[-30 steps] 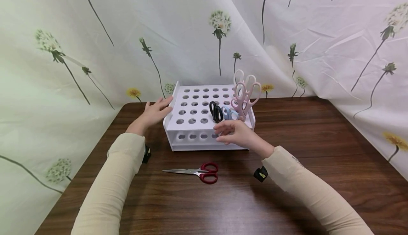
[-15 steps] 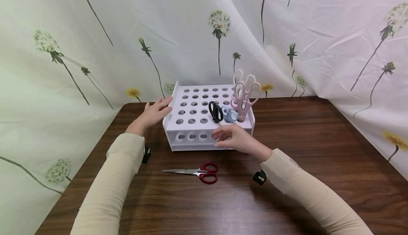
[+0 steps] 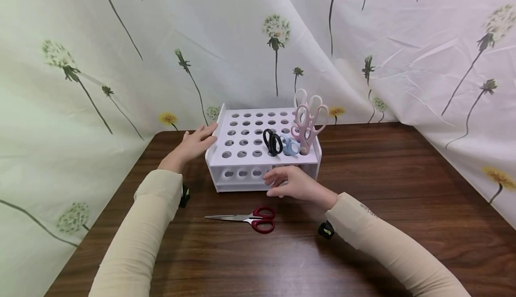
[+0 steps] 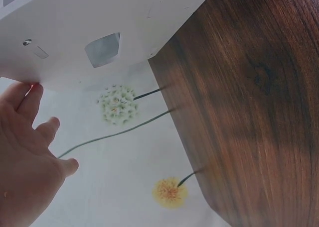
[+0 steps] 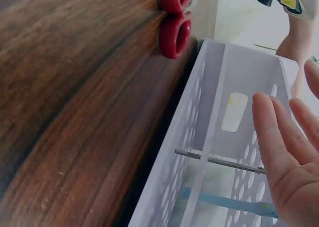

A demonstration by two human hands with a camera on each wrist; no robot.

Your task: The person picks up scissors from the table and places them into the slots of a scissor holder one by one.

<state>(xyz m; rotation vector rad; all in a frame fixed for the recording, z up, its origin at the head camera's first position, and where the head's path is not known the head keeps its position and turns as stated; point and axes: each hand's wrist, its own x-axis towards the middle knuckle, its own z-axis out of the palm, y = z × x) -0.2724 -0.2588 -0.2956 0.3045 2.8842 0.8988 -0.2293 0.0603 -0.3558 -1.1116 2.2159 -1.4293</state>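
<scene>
A white rack (image 3: 238, 129) with rows of round holes stands at the back of the table. My left hand (image 3: 195, 144) rests on its left side panel, fingertips touching the panel in the left wrist view. In front of the rack's right half hovers my right hand (image 3: 296, 182), fingers loosely bent and holding nothing. Just above it, black-handled scissors (image 3: 273, 142) and blue-handled scissors (image 3: 290, 146) stand in the front row. Pink scissors (image 3: 304, 129) and white scissors (image 3: 316, 102) rise at the right side. Red-handled scissors (image 3: 262, 220) lie on the table, blades pointing left.
The dark wooden table (image 3: 387, 167) stretches out on both sides of the rack. A white cloth (image 3: 161, 41) with a dandelion print hangs behind it. A blue blade sheath (image 5: 224, 201) and a metal blade (image 5: 224, 162) show inside the rack.
My right hand has moved down and slightly toward me, away from the black scissors, which stay in the front row. The left hand keeps its place on the rack's side.
</scene>
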